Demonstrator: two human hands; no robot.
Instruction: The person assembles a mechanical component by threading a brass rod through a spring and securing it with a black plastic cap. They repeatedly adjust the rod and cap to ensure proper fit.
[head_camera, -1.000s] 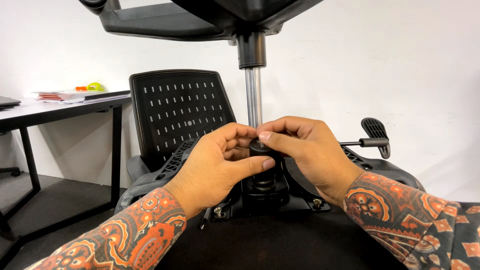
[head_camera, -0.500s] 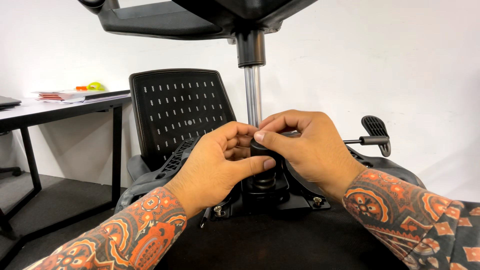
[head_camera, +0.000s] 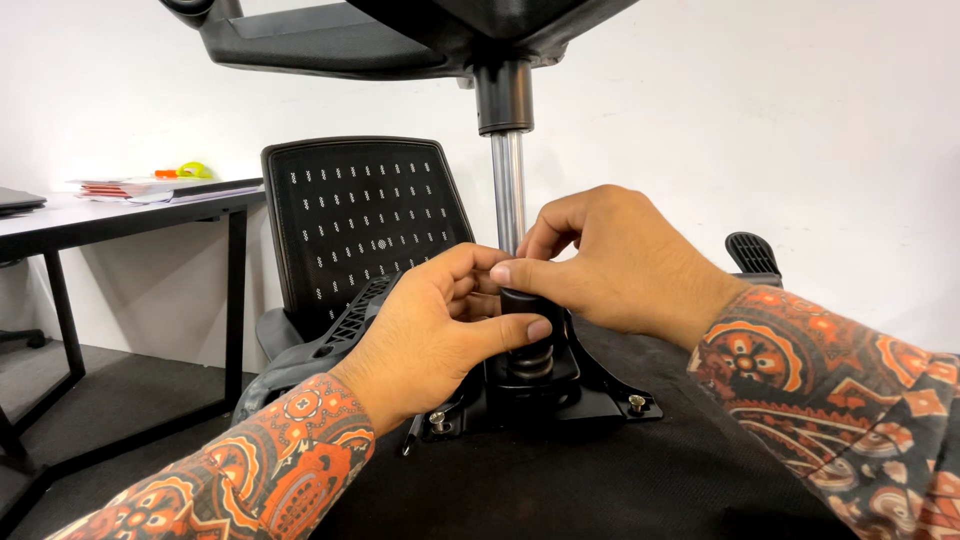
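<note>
A short black cylindrical sleeve (head_camera: 527, 310) sits around the foot of a shiny metal column (head_camera: 508, 190), right where the column enters the black mounting plate (head_camera: 590, 395) bolted to the upturned underside of a chair seat (head_camera: 600, 480). Below the sleeve, a ribbed, spring-like black collar shows between the fingers.

Both hands close around this sleeve. The left hand (head_camera: 430, 335) wraps it from the near left side, its thumb lying flat across the front of the sleeve and its fingers curled behind, touching the column. The right hand (head_camera: 625, 265) comes over from the right, its fingertips pinching the sleeve's top edge, with the index finger pressed against the left hand's fingers. The two hands touch each other at the sleeve. Both forearms wear sleeves patterned in orange, red and dark blue.

The metal column rises straight up into a thicker black tube (head_camera: 503, 95), which joins the black star-shaped chair base (head_camera: 330, 40) hanging across the top of the view. Two bolt heads stand on the mounting plate, one at the left near the left wrist, one at the right (head_camera: 636, 403). A black lever paddle (head_camera: 752, 252) sticks out behind the right wrist.

Behind the left hand stands a black perforated chair backrest (head_camera: 365, 225), upright against the white wall (head_camera: 800, 130). Further left is a dark surface (head_camera: 130, 205) on black legs, carrying stacked papers (head_camera: 130, 187) and a small yellow-green object (head_camera: 193, 171).
</note>
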